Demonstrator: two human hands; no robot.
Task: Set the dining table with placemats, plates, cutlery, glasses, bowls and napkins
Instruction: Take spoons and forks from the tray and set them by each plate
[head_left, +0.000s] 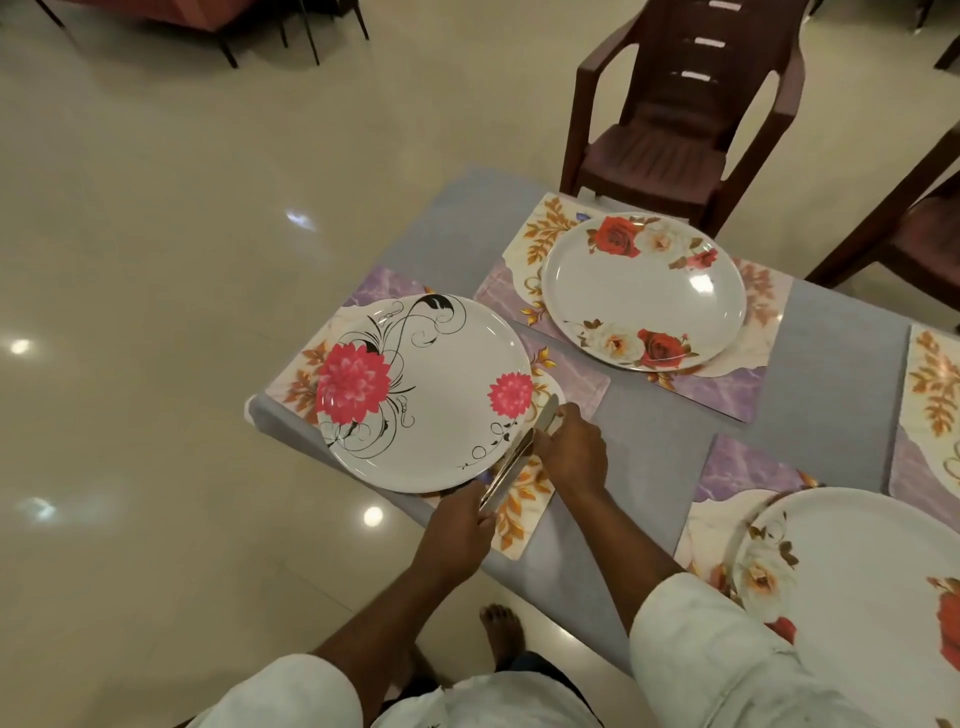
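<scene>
A bundle of cutlery was gripped at its near end by the left hand, the fingers curled round it. Its far end was pinched by the right hand, and what looked like a knife blade stuck out past those fingers. The cutlery was held just beside the rim of the plate with pink flowers, left of both hands, over a placemat on the surface. Beyond the right hand a plate with roses was set; a third plate lay to its right.
</scene>
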